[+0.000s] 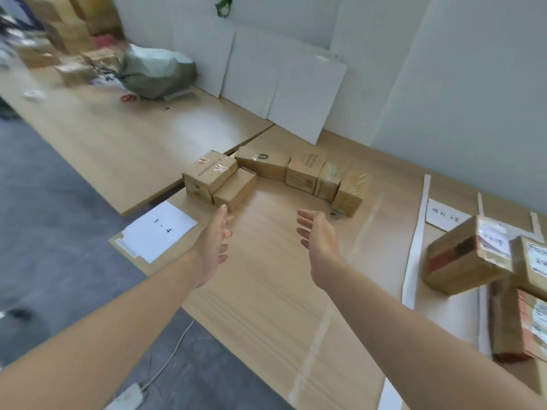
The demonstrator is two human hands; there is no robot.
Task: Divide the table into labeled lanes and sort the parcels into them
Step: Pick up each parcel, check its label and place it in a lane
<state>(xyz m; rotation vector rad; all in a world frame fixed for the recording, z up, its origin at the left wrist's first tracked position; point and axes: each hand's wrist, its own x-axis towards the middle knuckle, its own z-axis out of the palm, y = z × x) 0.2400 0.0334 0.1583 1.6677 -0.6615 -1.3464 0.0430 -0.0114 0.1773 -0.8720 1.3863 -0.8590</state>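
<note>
I am holding both hands out over the worktop [266, 291], the left hand [211, 247] and the right hand [318, 247] with palms turned toward each other. The fingers [305, 217] are released and loosely spread, grasping nothing and touching no parcel.

The lane work is looking largely done to me. A white sheet marked "1 - 4" [159, 230] is lying at the near left edge. A long white strip [416, 247] is running front to back on the right, and a fainter tape line [313, 344] is crossing the wood between them. Beyond the strip, a second label [444, 217] with handwriting I cannot read is lying by the wall.

Sorting is partway along. A row of parcels [305, 171] is sitting in the "1 - 4" lane just ahead of my hands, the boxes touching side by side in a loose curve. A second group of parcels [464, 255] is lying past the white strip, tilted and stacked unevenly.

Far to the left, a blurred heap of cartons [68, 39] and a grey bag [154, 72] are waiting on the neighbouring table. I am judging those as not yet sorted, so a good share of the job is remaining. From the way my hands are framing the row, I am guessing that squaring up these boxes is the step in hand.
</note>
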